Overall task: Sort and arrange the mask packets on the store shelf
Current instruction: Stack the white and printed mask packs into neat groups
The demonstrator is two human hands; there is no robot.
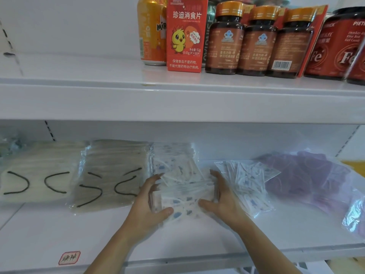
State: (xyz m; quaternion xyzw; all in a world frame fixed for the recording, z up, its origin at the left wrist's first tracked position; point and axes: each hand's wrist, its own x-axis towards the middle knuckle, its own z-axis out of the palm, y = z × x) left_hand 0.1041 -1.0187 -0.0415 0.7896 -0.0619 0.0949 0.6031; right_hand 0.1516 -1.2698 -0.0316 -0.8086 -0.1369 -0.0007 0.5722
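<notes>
A shop: white display shelves [177, 99] stocked with supplement bottles [224, 38] and bagged mask packets [110, 175].

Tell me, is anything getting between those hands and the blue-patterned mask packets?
Nothing visible. The left hand and right hand already grip the stack of blue-patterned mask packets from either side, with the grey mask pack and loose packets lying alongside.
</notes>
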